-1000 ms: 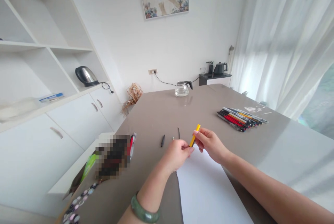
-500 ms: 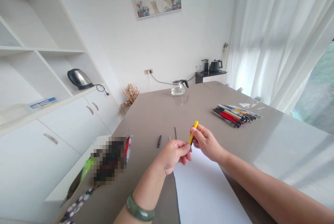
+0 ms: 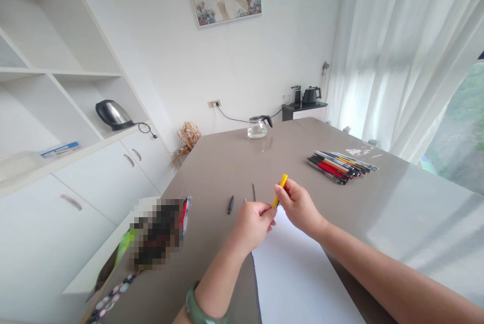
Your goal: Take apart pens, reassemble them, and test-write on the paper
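Between my two hands is a yellow pen barrel [image 3: 282, 186] with a dark lower part, tilted with its yellow end up. My right hand [image 3: 297, 204] pinches its side, while the fingers of my left hand [image 3: 257, 220] close on its lower end, partly hiding it. Below both hands lies a white sheet of paper [image 3: 298, 273]. A short black pen part [image 3: 230, 205] rests on the table left of my left hand. Just beyond that hand lie a thin dark refill [image 3: 253, 192] and a small metallic piece [image 3: 245, 200], partly covered.
A pile of pens [image 3: 338, 167] lies at the right on the brown table [image 3: 227, 163]. Farther back stands a glass pot [image 3: 257, 128] with a black handle. At the left edge are a blurred dark item [image 3: 159, 236] and a beaded strap [image 3: 113, 296].
My left hand has turned slightly, so its fingers show less, and the dark lower part of the pen is more covered. Both hands keep their grip; the view has shifted a little.
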Available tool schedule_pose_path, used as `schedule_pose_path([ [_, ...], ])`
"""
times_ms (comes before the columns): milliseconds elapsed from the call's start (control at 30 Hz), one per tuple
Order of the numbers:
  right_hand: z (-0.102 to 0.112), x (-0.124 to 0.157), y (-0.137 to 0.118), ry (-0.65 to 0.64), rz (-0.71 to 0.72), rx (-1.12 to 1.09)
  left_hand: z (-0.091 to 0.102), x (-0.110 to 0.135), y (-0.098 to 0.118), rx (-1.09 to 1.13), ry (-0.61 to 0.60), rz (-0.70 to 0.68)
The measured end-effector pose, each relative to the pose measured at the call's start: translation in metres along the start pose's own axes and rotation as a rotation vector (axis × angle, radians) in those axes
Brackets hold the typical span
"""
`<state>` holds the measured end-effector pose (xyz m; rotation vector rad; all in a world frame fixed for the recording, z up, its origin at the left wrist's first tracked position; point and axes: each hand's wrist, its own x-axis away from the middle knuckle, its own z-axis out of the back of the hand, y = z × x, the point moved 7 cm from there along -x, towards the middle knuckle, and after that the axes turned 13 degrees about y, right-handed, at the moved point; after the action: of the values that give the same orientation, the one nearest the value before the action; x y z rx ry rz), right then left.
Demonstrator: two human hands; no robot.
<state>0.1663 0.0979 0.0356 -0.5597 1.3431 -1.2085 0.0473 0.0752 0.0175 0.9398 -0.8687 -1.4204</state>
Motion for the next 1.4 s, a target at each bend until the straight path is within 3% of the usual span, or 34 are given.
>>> schedule_pose_path([
  [167,0.0,-0.002,0.005,-0.04,-0.099,-0.137,0.005,0.005,0.016,-0.217,0.118,-0.221],
  [300,-0.004,-0.001,0.002,-0.168,-0.145,-0.258,0.002,0.006,0.018,-0.181,0.098,-0.235],
  [467,-0.014,0.006,-0.001,-0.35,-0.11,-0.216,0.005,0.003,0.02,-0.143,0.142,-0.267],
  [600,-0.014,0.008,-0.007,-0.396,-0.085,-0.237,0.001,0.001,0.011,-0.079,0.084,-0.167],
  [767,-0.016,0.013,-0.012,-0.493,-0.141,-0.316,-0.012,0.003,0.002,0.116,-0.142,-0.018],
  [900,-0.018,0.013,-0.005,-0.446,-0.324,-0.51,-0.017,0.009,0.01,0.32,-0.287,-0.007],
  [1033,-0.024,0.017,-0.001,-0.461,-0.465,-0.67,-0.019,0.011,0.014,0.45,-0.318,0.037],
  [1133,-0.025,0.018,0.005,-0.4,-0.538,-0.676,-0.02,0.011,0.015,0.487,-0.306,0.033],
  [1400,-0.02,0.013,0.016,-0.253,-0.453,-0.52,-0.02,0.009,0.022,0.433,-0.221,-0.066],
])
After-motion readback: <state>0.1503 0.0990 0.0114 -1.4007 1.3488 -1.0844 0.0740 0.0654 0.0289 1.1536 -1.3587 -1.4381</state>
